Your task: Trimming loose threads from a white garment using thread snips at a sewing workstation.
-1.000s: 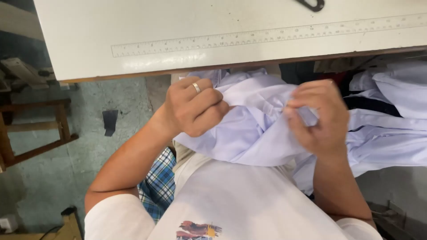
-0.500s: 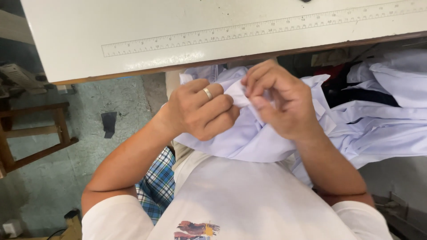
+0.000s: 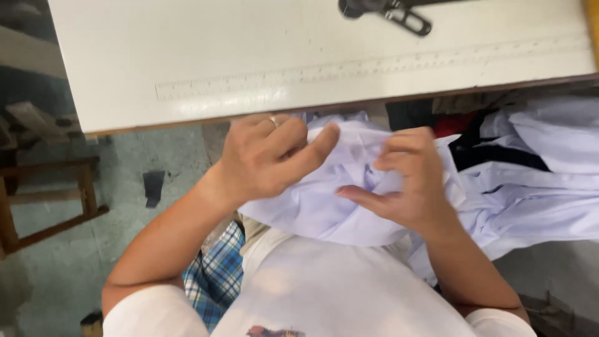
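Frame centre: left hand (image 3: 268,159) grips bunched cloth (image 3: 324,206). Right hand (image 3: 405,181) pinches its fold, just beside, below the tabletop (image 3: 187,56) edge.

Left hand (image 3: 269,159) and right hand (image 3: 409,181) bunch pale lilac cloth (image 3: 324,206) below the white table (image 3: 249,56) edge.

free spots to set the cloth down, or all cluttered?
Bare room: the white table between its ruler strip and the black tool at the far edge. Crowded: the lap, where left hand and right hand grip the pale cloth, and the garment pile on the right.
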